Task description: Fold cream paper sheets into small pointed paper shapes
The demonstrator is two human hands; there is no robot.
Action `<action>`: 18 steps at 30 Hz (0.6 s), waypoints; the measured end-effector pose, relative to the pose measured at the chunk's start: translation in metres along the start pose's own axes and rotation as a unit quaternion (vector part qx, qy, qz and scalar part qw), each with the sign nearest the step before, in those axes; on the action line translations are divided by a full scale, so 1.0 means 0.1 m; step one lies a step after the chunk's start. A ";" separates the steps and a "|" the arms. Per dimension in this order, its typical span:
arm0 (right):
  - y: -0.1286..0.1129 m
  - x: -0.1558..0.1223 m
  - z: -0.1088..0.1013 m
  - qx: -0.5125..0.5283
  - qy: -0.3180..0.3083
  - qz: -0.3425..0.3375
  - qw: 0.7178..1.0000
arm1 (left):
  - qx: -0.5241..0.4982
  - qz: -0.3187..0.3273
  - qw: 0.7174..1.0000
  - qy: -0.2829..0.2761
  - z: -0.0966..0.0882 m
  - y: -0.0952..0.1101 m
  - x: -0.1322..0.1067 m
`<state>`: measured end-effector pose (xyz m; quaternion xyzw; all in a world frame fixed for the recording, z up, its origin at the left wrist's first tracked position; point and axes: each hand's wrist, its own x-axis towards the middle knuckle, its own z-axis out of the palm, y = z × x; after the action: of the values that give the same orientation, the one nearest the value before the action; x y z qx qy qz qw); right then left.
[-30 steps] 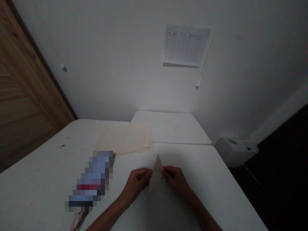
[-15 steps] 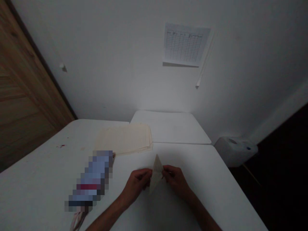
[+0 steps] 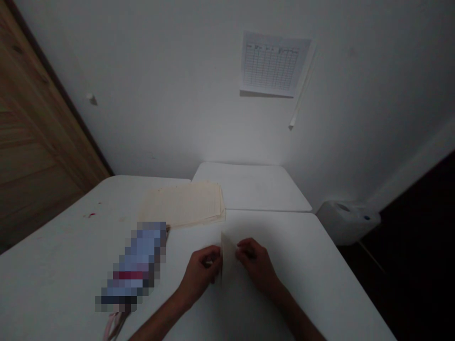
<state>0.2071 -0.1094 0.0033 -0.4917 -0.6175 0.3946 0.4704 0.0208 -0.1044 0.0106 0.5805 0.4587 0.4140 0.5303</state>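
Thin pale paper (image 3: 228, 253) — triangular — in left hand (image 3: 203, 266)

Paper (image 3: 227, 258) between the hands (image 3: 201, 269); sheets (image 3: 183, 203) behind, leftward, on the table (image 3: 305, 255); container (image 3: 343, 226) beyond the table's right edge.

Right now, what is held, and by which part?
A pale paper, by its left edge, in the left hand; whether the right hand grips it cannot be told.
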 end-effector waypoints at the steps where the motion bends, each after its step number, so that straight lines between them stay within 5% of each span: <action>1: -0.01 -0.01 0.01 -0.018 0.015 -0.002 1.000 | 0.009 -0.002 1.000 0.009 0.01 0.00 -0.01; 5: -0.08 -0.05 0.06 -0.077 0.038 -0.045 0.995 | 0.066 0.021 0.996 0.056 0.06 0.01 -0.06; 11: -0.14 -0.12 0.09 -0.071 0.029 -0.074 0.994 | 0.155 0.138 0.976 0.071 0.06 0.01 -0.09; 18: -0.15 -0.10 0.06 -0.047 0.016 -0.059 0.997 | 0.171 0.155 0.970 0.070 0.06 -0.01 -0.09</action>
<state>0.1989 -0.1224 0.0138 -0.4823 -0.6556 0.3289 0.4789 0.0241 -0.1145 0.0086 0.6960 0.4635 0.4461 0.3190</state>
